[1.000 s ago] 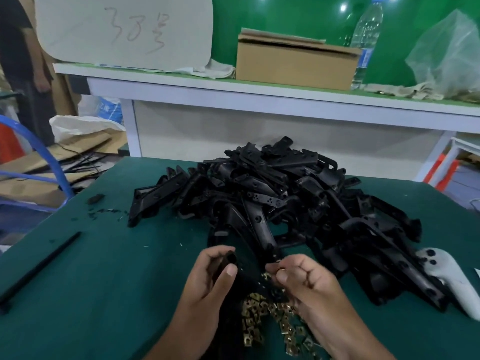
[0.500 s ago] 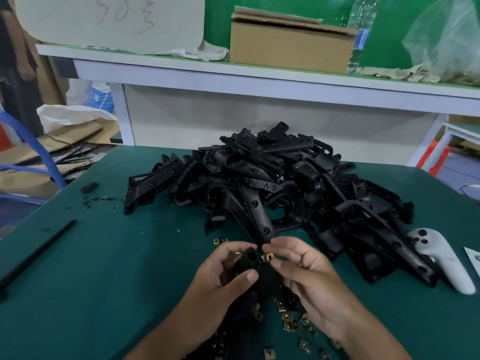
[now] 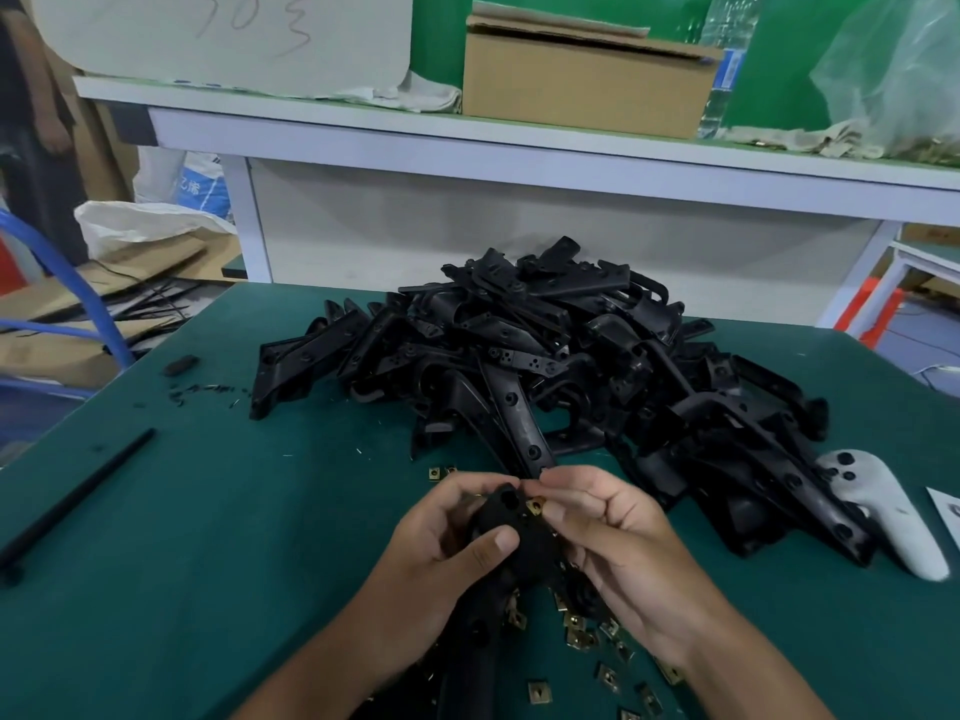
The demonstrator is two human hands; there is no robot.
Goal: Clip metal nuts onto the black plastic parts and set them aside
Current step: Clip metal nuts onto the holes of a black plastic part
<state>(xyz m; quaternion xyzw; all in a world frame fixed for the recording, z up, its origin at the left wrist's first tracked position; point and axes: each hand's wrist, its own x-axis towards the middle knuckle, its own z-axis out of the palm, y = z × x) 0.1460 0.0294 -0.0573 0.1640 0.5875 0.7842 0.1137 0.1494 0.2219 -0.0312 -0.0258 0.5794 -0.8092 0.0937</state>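
I am sitting at a dark green surface (image 3: pixel 218 522) that is carrying a big heap of black plastic parts (image 3: pixel 561 366), a white controller (image 3: pixel 878 511) at its right edge, a thin black rod (image 3: pixel 78 496) to the left and loose metal nuts (image 3: pixel 587 636) lying near my wrists. Beyond it a white bench (image 3: pixel 519 148) is standing before a green wall. Compared with half a second ago, my hands are sitting a little higher and closer together. My left hand (image 3: pixel 447 553) is gripping a black plastic part (image 3: pixel 511 527) upright, and my right hand (image 3: pixel 618 537) is pinching a metal nut (image 3: pixel 535 506) against its top edge. On the bench, a cardboard box (image 3: pixel 582 80) is standing with its flaps nearly closed, contents hidden, beside a water bottle (image 3: pixel 727 59) and a clear plastic bag (image 3: pixel 898 75).
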